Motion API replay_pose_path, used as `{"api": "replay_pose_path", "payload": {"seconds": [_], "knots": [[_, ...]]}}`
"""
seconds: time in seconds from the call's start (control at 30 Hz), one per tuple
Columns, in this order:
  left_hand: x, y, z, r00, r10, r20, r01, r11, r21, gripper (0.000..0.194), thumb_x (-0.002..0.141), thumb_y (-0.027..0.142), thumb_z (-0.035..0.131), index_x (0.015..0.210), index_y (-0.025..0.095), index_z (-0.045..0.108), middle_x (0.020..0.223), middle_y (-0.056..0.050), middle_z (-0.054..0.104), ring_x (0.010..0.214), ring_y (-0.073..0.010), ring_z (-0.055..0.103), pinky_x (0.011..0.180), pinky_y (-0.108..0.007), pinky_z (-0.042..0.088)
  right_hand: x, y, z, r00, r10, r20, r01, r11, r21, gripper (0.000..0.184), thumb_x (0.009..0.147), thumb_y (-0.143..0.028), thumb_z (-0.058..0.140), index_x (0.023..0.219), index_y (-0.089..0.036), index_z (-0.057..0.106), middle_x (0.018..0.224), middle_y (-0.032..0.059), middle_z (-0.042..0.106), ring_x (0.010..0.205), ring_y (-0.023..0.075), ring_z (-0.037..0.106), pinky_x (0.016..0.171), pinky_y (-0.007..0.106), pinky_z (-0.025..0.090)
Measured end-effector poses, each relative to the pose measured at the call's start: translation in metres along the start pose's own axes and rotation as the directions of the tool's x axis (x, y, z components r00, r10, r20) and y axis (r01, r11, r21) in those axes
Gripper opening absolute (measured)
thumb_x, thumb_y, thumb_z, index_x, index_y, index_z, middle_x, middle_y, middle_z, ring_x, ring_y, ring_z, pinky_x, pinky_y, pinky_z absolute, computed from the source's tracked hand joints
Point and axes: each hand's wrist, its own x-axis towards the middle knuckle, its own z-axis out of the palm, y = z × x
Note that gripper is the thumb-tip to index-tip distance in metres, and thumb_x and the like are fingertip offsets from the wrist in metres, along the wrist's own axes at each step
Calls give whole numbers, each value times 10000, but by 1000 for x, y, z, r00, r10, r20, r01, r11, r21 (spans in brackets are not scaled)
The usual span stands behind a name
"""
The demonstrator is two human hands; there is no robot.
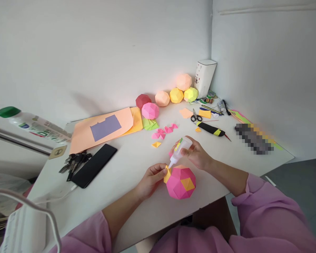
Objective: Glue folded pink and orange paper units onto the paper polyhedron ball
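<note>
My left hand (151, 179) pinches a small folded orange paper piece (166, 175) between thumb and fingers. Closed around a white glue bottle (183, 144) is my right hand (199, 154). The bottle tips downward, its nozzle at the upper edge of the orange piece. Just below the nozzle, a pink faceted paper ball (177, 181) with an orange patch on one face rests near the table's front edge. Beyond my hands lie several folded pink paper pieces (162, 134) and a folded orange one (156, 144).
Several finished paper balls (162, 98) line the wall. Scissors (196, 116) and a black-and-yellow cutter (210, 129) lie to the right. On the left are a black phone (94, 165), keys (74, 162), coloured paper sheets (80, 135) and a green-capped bottle (34, 124).
</note>
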Motion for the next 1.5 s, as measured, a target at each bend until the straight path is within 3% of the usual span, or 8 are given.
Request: {"api": "replay_pose_path", "payload": {"seconds": [0.3, 0.83, 0.93, 1.0, 1.07, 1.2, 1.33, 1.5], "knots": [[-1, 0, 0, 1000, 2, -8, -2, 1000, -14, 223, 740, 371, 767, 768, 165, 688, 712, -15, 642, 677, -139, 558, 660, -259, 405, 2, 0, 0, 997, 64, 41, -66, 997, 31, 327, 766, -468, 728, 856, -183, 596, 781, 33, 683, 680, 150, 584, 701, 322, 455], [0, 0, -1, 999, 38, 11, -37, 998, -41, 215, 743, 350, 771, 740, 154, 683, 737, 0, 621, 668, -117, 543, 656, -251, 397, 7, -2, -4, 995, 45, -90, -30, 987, 161, 272, 757, -373, 733, 915, -210, 583, 900, 41, 694, 641, 126, 553, 612, 288, 445], [0, 1, -1, 998, 58, 9, -57, 997, -60, 194, 739, 340, 774, 735, 166, 689, 753, 5, 619, 694, -124, 549, 677, -259, 402, 10, -4, -8, 993, 11, -118, 2, 994, 110, 317, 714, -312, 741, 940, -240, 532, 1003, 34, 666, 713, 149, 612, 670, 320, 475], [0, 2, -1, 998, 69, 11, -68, 995, -73, 185, 739, 334, 775, 732, 169, 692, 763, 8, 618, 704, -123, 550, 684, -259, 404, 12, -3, -14, 982, -50, -184, 38, 997, -68, 330, 687, -266, 737, 914, -245, 498, 1068, 35, 630, 828, 182, 636, 724, 348, 488], [0, 2, -2, 997, 77, 14, -75, 993, -86, 175, 742, 332, 772, 737, 174, 696, 768, 10, 622, 710, -124, 553, 685, -259, 407, 15, 1, -22, 952, -177, -249, 71, 921, -384, 281, 676, -194, 705, 849, -228, 486, 1107, 50, 592, 948, 210, 612, 794, 376, 479], [0, 2, -4, 997, 78, 21, -75, 992, -98, 161, 750, 325, 766, 747, 177, 703, 783, -1, 655, 715, -131, 575, 686, -263, 416, 20, 15, -39, 901, -417, -122, 109, 489, -866, 203, 673, -52, 577, 749, -213, 477, 1034, 80, 547, 1050, 243, 547, 881, 398, 449], [-2, 3, -4, 994, 92, 51, -87, 991, -101, 152, 736, 320, 777, 748, 181, 716, 790, -9, 677, 731, -134, 591, 698, -264, 429, 22, 28, -51, 951, -305, -44, 23, 210, -977, 178, 736, -23, 512, 757, -200, 518, 990, 95, 515, 982, 234, 553, 815, 361, 480], [-5, 6, 1, 987, 105, 121, -95, 992, -80, 153, 713, 316, 789, 733, 176, 730, 760, -27, 667, 705, -146, 586, 661, -268, 441, 23, 30, -54, 974, -220, -44, -16, 125, -992, 140, 747, -46, 581, 683, -170, 569, 1020, 139, 542, 1046, 293, 525, 862, 435, 475]]}}
